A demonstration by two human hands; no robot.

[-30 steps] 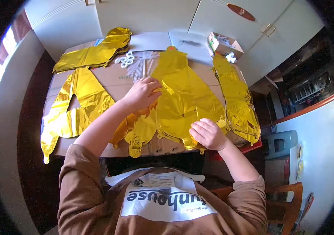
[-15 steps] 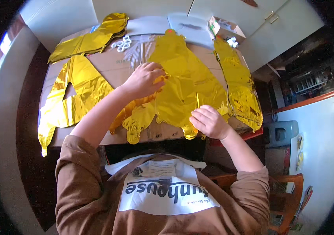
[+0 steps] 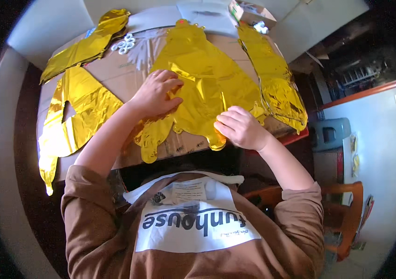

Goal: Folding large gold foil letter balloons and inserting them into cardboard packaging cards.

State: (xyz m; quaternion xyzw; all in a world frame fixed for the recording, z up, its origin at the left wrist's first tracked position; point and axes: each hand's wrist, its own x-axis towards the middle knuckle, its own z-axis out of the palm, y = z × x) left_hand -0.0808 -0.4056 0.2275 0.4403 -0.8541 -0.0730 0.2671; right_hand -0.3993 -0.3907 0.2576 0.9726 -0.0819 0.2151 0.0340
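Both hands on the middle foil piece, light and slippery

Near the left edge of your cardboard-topped table (image 3: pixel 119 74), a left foil piece (image 3: pixel 86 107) with a hole through it droops past the near left corner. Next along, your left hand (image 3: pixel 158 93) rests over the left side of the middle foil piece (image 3: pixel 202 63), fingers half curled, thumb apart; you can't tell from here whether they grip anything.

That piece reaches from close to the far edge of the table to the near edge. Expect it to be thin, almost weightless, limp and slick, quick to crease and perhaps to tear; its rims and the rounded tab (image 3: pixel 217 145) at the near edge look the best places to hold. It's shiny gold, flat, narrow at the far end, wide nearer you, and wrinkled, with bright glare.

Your right hand (image 3: pixel 242 128) has its fingers drawn together on its near rim. A right foil piece (image 3: pixel 272 69) lies along the right edge.
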